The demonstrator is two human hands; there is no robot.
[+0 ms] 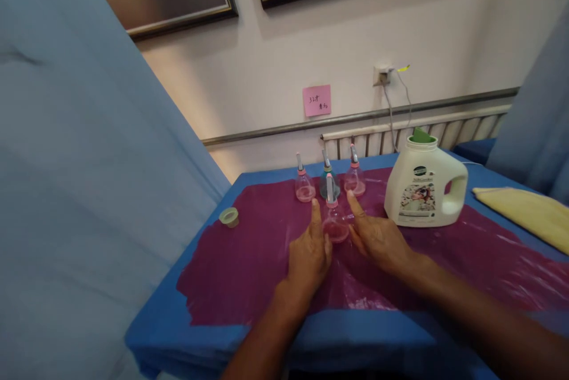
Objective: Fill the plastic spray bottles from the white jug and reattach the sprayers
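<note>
Suction cup (334, 223) is bracketed by left hand (309, 258) and right hand (377, 240), mid-bench toward the far edge. Fingers (315, 214) are held wide and flat, nothing gripped; contact cannot be told. Judged pre-grasp. Closing in calls for clearance from three cups (304, 187) just behind.

Shot in soft, dimmish indoor light, brightest on the wall (338, 24) at 12 o'clock. Caught faint glare on the maroon sheet (231, 273) at 6 o'clock. Blurred slightly throughout; bent and smeared toward 9 and 3 o'clock edges.
</note>
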